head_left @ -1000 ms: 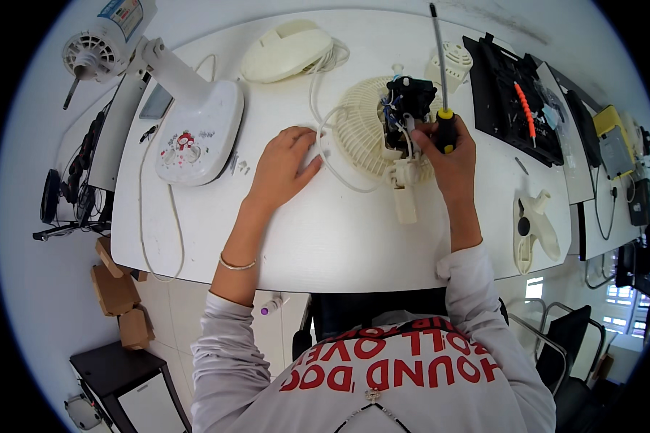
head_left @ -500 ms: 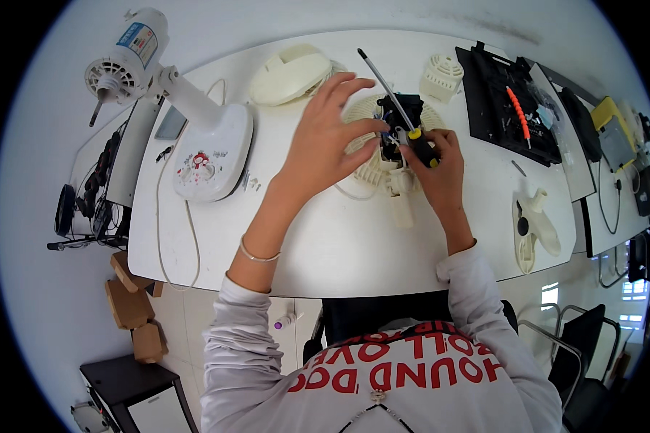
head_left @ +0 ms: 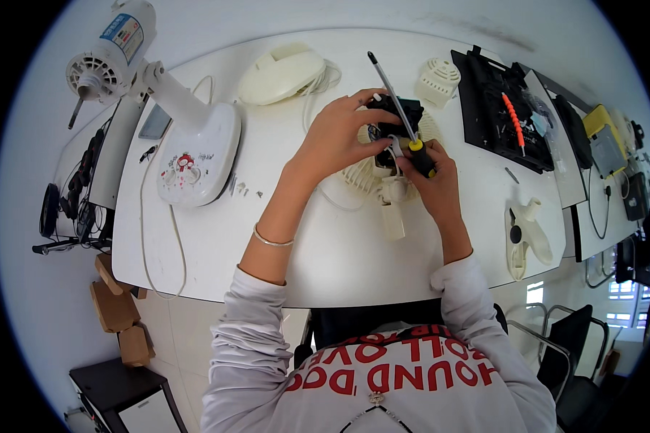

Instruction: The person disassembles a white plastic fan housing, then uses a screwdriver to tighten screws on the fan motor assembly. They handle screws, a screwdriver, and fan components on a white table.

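A partly dismantled fan head with a black motor rests on a cream fan grille at the table's middle. My left hand is closed around the motor's left side, its thumb near a small pale part on it. In my right hand is a screwdriver with a black and yellow handle, its long shaft pointing away from me, clear of the motor. My right thumb and fingertips are close to the same pale part. Below the motor, a cream neck piece points toward me.
At the left stands a white fan base with an upright motor unit. Behind lie a cream base cover and a vented motor cover. An open black toolbox and a cream stand piece occupy the right. Small screws lie beside the base.
My left hand has moved from spread fingers beside the motor to a hold around it. The right hand keeps the screwdriver. The whole view has shifted slightly.
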### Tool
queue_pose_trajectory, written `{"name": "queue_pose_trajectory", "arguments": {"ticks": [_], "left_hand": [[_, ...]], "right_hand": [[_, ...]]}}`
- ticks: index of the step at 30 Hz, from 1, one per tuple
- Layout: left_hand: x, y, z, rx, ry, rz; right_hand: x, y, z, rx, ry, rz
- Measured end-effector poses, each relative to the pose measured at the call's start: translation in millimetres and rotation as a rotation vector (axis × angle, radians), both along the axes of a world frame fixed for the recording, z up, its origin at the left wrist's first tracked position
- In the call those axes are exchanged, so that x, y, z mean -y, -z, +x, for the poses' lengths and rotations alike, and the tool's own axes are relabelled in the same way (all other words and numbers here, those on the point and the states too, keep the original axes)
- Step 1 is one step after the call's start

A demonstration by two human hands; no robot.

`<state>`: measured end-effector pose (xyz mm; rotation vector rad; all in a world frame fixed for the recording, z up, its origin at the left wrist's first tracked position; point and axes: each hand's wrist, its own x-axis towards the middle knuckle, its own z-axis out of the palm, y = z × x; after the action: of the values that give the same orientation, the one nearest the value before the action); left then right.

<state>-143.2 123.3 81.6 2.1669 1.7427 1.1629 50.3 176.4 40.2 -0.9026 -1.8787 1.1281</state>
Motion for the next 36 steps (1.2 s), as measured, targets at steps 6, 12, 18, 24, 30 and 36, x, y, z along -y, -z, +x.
{"name": "queue_pose_trajectory", "arguments": {"ticks": [6,12,18,24,30,36], "left_hand": [[-0.1,-3.8,1.6,0.035,0.015,-0.049],[0.2,-1.4,-1.3,0.059,0.039,-0.035],[0.5,-2.9,-0.3,0.014,0.033,-0.015],[2.4,-3.9,-1.0,-0.059,0.023,0.018],[2.4,-2.1,0.5,-0.073,0.001,0.015],[1.8,-0.4,1.6,-0.064,-0.001,0.019]], "right_hand": [[2.0,3.9,0.9,-0.089,-0.016,-0.023],[6.9,2.2,2.9,-0.137,-0.049,-0.074],[5.4,-0.3,9.1,-0.094,-0.005,-0.146],[6.4,-6.0,12.3,-0.095,0.01,-0.187],[2.7,-10.7,16.8,-0.071,0.023,-0.232],[-0.1,-9.6,21.2,-0.067,0.047,-0.196]]}}
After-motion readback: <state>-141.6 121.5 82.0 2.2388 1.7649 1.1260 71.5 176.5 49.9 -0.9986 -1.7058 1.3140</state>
